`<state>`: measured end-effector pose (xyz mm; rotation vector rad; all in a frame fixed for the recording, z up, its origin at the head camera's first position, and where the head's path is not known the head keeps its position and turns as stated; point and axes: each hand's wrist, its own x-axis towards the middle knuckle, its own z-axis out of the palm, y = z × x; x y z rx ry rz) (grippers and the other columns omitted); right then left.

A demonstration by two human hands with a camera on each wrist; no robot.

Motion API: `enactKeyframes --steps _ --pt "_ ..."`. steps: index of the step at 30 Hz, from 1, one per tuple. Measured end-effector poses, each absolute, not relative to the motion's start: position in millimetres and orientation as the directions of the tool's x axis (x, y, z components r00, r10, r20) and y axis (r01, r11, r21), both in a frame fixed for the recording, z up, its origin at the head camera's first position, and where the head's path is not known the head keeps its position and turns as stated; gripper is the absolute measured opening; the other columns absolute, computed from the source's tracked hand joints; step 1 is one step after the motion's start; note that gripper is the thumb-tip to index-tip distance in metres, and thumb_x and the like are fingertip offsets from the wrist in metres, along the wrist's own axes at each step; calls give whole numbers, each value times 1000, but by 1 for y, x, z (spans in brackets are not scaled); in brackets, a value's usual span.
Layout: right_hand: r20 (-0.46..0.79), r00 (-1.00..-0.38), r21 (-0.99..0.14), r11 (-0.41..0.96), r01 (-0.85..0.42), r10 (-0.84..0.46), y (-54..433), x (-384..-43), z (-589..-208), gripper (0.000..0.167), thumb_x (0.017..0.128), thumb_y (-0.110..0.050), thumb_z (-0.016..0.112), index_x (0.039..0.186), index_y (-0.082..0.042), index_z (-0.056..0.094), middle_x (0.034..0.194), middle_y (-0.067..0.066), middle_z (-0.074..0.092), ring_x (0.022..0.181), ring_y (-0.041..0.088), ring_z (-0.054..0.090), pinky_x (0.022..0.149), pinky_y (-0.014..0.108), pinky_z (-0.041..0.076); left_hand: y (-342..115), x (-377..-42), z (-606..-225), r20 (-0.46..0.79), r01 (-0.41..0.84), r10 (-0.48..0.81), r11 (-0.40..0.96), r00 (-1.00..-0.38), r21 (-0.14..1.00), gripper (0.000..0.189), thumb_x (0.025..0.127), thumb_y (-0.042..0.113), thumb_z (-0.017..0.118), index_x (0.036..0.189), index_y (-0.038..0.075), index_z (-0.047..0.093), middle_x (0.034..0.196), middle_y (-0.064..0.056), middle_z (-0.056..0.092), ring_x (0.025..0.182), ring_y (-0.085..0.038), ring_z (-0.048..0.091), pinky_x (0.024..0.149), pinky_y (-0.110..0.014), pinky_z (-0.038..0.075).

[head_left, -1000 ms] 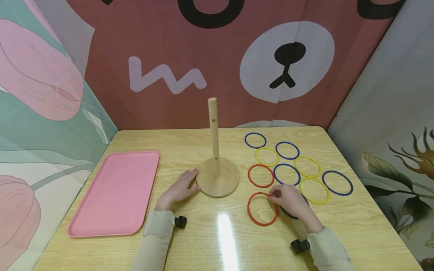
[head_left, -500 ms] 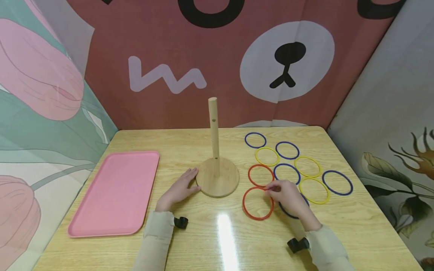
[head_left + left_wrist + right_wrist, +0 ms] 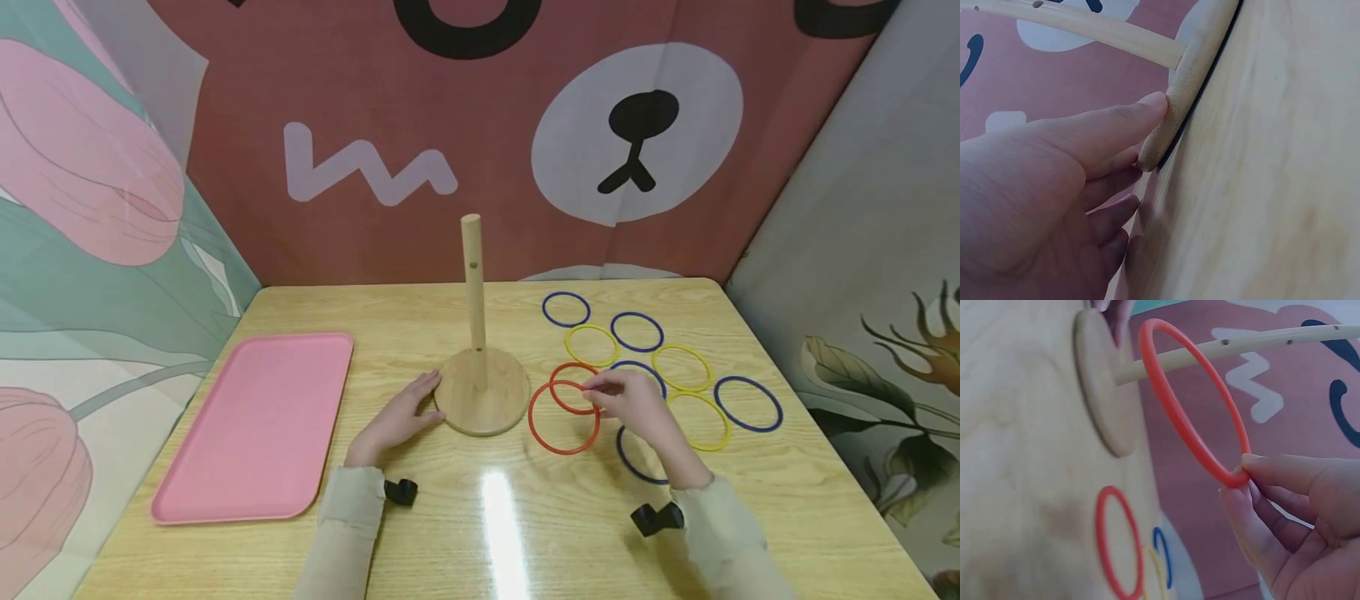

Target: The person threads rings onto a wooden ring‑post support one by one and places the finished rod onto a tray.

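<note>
Pinching red ring [image 3: 1177, 419] by its rim with right hand [image 3: 636, 410], raised just left of that hand. Touching wooden stand [image 3: 483, 410], set between hands, with loosely extended left hand [image 3: 395, 423]. Beyond left hand, to its left: pink tray [image 3: 258, 425], lying flat on table [image 3: 442, 533].

The head view looks forward and down from above the counter [image 3: 442, 550], facing the printed wall [image 3: 360, 242], far enough back to take in the left hand [image 3: 397, 421] and right hand [image 3: 633, 404]. The left wrist view sits low and close behind its hand, turned sideways so the counter fills its right part, and faces the edge of the base [image 3: 482, 412]. The right wrist view, likewise close and sideways, has the counter on its left and looks past its hand toward the held ring [image 3: 1175, 415] and post [image 3: 475, 300]. All three share post, base and wall; head and right wrist share the ring.
</note>
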<state>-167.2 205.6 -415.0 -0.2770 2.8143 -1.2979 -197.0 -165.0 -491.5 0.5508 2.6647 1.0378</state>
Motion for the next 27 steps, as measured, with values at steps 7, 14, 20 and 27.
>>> enactKeyframes --steps 7,14,20,27 --pt "82 -984 -778 607 -161 -156 200 -177 -391 16 89 -14 70 100 -2 74 93 15 74 70 13 69 63 33 61 -165 -198 -493 -77 257 425 671 -902 696 75 94 31 63 153 6 24 162 -12 19 151 -32 15 123 -50 16" --pt "51 -988 -824 553 -125 -148 191 -187 -357 24 90 -21 70 106 -2 73 101 20 72 74 8 68 67 27 61 -165 -196 -491 -76 254 423 667 -903 700 77 93 31 64 153 5 23 162 -13 18 150 -33 15 122 -51 16" --pt "55 -990 -883 457 -110 -132 182 -196 -322 30 89 -24 71 109 -1 70 101 9 71 80 3 66 71 25 61 -163 -196 -491 -69 250 409 673 -910 696 76 93 30 65 152 3 26 161 -15 22 149 -35 18 122 -51 18" --pt "182 -976 -938 276 -208 -117 168 -204 -281 24 87 -19 74 102 0 72 84 -10 70 75 6 64 69 26 61 -163 -196 -491 -80 218 384 670 -920 709 77 91 31 68 152 6 28 160 -14 25 150 -33 19 122 -51 19"
